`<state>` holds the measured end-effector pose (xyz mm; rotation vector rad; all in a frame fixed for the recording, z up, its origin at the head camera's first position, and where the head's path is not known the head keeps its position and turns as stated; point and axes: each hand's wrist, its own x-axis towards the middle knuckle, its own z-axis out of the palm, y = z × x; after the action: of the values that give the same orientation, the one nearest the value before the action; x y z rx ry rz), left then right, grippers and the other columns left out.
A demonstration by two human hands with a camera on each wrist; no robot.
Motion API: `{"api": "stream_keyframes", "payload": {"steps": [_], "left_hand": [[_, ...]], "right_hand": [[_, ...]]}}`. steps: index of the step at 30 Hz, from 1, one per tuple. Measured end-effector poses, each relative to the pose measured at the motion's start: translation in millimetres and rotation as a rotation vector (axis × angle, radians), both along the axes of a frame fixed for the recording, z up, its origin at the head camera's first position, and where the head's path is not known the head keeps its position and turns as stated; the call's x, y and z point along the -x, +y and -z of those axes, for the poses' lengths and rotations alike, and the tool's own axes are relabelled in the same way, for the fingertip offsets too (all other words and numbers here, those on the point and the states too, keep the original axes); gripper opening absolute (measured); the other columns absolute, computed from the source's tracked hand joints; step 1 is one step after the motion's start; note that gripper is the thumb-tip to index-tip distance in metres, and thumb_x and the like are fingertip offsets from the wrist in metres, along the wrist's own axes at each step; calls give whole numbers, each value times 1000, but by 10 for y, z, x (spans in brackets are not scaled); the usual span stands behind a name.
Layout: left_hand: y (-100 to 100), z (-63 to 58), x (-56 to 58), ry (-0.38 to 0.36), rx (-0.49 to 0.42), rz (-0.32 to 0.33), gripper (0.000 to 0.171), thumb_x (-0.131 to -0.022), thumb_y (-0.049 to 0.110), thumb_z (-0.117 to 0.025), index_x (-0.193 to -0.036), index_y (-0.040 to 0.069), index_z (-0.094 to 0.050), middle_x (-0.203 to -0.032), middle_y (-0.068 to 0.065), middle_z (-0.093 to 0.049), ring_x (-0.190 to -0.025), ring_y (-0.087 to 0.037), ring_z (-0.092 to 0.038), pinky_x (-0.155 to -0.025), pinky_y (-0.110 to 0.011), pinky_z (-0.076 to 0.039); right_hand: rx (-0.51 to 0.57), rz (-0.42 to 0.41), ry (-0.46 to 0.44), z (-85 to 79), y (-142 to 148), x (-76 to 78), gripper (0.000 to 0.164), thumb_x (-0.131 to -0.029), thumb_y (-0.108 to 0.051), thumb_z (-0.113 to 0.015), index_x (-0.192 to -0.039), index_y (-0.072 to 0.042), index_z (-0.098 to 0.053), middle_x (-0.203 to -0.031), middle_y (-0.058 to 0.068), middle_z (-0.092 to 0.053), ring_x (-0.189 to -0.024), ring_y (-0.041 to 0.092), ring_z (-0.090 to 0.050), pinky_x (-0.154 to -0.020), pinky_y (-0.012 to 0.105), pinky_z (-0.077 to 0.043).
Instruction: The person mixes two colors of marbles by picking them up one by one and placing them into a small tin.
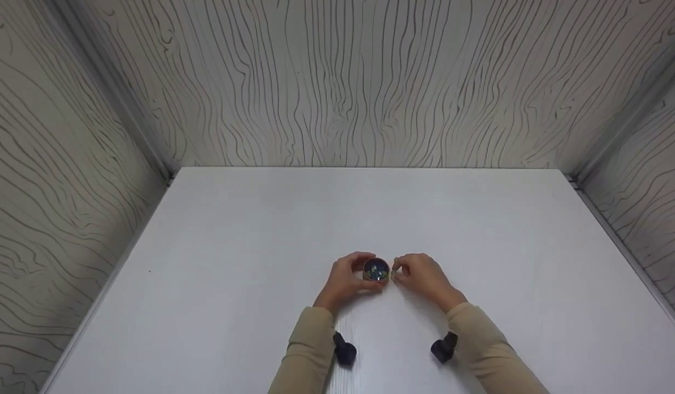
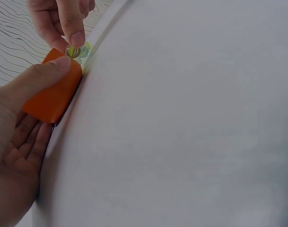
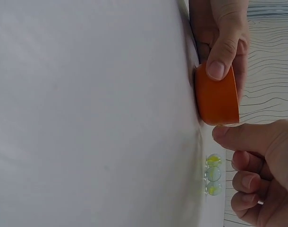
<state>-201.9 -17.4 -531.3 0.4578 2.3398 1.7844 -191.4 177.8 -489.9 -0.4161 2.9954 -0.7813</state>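
A small orange bowl (image 3: 217,101) with a dark blue inside stands on the white table, several glass marbles (image 1: 376,270) lying in it. My left hand (image 1: 345,280) grips the bowl from the left, thumb on the near side and fingers around the far side. Close by the bowl's right side, my right hand (image 1: 424,276) pinches a clear marble with green-yellow swirls (image 2: 73,51) between thumb and forefinger. In the right wrist view, three more marbles (image 3: 214,174) sit in a row on the table beside the curled right fingers, mostly hidden by that hand from the head.
The white table (image 1: 250,219) runs back to a wood-grain patterned wall (image 1: 337,82), with similar panels at both sides. Small black devices (image 1: 345,351) sit at both wrists, by the beige sleeves (image 1: 304,350).
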Motion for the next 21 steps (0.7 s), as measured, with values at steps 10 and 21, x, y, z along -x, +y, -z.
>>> {"api": "stream_keyframes", "payload": {"steps": [10, 21], "left_hand": [[0, -30, -8, 15, 32, 3, 61, -67, 8, -87, -122, 4, -61, -121, -14, -68, -115, -27, -65, -103, -33, -52], [7, -14, 1, 22, 26, -5, 61, -65, 8, -87, -121, 4, -62, -119, -14, -69, -114, -27, -66, -103, -34, -52]], "right_hand": [[13, 3, 4, -46, 29, -29, 11, -80, -7, -74, -91, -5, -74, -76, 3, -67, -66, 8, -45, -60, 19, -38], [26, -7, 13, -103, 45, -52, 11, -81, -7, -73, -91, -4, -74, -74, 3, -65, -65, 7, -44, -57, 18, -37]]}}
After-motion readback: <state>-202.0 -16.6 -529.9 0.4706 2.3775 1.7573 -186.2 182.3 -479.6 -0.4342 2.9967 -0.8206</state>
